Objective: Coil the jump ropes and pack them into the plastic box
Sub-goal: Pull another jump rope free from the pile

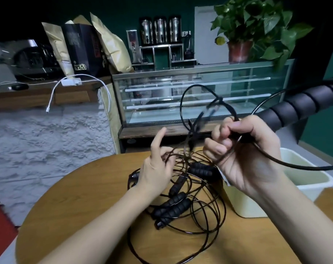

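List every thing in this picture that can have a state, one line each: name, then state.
right hand: raised, gripping a black cord and handle
held handle: lifted, pointing up to the right
left hand: fingers relaxed, among loose cords
jump ropes: tangled in a pile on the table, uncoiled
plastic box: open, no rope visible inside
round table: bearing the rope pile

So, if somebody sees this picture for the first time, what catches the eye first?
First the right hand, raised at centre right, gripping a black rope that loops up before the glass counter, with a ribbed handle jutting to the right. Below lies a tangle of ropes on the round table, the left hand above it, fingers spread. The pale box stands at right.
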### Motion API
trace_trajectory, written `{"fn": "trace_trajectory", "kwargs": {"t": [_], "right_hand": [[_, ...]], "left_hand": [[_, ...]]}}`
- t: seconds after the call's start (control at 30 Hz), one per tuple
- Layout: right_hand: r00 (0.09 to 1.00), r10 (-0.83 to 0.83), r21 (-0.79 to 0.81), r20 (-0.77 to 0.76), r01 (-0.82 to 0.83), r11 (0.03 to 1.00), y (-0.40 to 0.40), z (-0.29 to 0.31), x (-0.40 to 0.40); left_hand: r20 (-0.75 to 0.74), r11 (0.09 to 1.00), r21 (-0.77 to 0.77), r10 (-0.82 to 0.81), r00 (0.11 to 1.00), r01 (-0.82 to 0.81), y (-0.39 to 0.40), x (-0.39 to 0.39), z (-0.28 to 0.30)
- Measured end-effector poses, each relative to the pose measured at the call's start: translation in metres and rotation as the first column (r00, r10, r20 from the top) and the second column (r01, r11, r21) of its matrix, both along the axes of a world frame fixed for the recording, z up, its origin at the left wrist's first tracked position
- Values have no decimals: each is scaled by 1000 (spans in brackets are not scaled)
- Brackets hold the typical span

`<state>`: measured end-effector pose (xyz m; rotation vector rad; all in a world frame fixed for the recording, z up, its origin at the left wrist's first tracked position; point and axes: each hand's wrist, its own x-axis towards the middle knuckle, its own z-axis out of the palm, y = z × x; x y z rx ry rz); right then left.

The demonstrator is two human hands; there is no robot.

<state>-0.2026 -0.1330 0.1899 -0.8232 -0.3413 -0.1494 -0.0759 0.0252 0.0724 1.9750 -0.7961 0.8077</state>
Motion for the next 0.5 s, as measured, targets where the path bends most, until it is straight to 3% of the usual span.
{"fn": "trace_trajectory", "kwargs": {"t": [0.13, 0.27, 0.33, 0.4, 0.5], "right_hand": [[998, -8, -45, 61, 10, 999, -7, 4, -12], [997, 18, -84, 71, -12, 996, -14, -1, -18], [999, 13, -117, 32, -9, 993, -18, -9, -16], [1000, 5, -179, -16, -8, 984, -20, -22, -10], [996, -46, -295, -74, 22, 955, -24, -51, 3]], "left_hand": [[-283, 971, 186, 197, 939, -147, 8, 25, 4], [-506, 942, 304, 284, 815, -140, 15, 34, 7], [-521, 948, 263, 296, 800, -180, 19, 35, 9], [-556, 968, 125, 251, 793, -219, 21, 37, 13], [-605, 980, -124, 48, 795, -154, 28, 44, 17]]}}
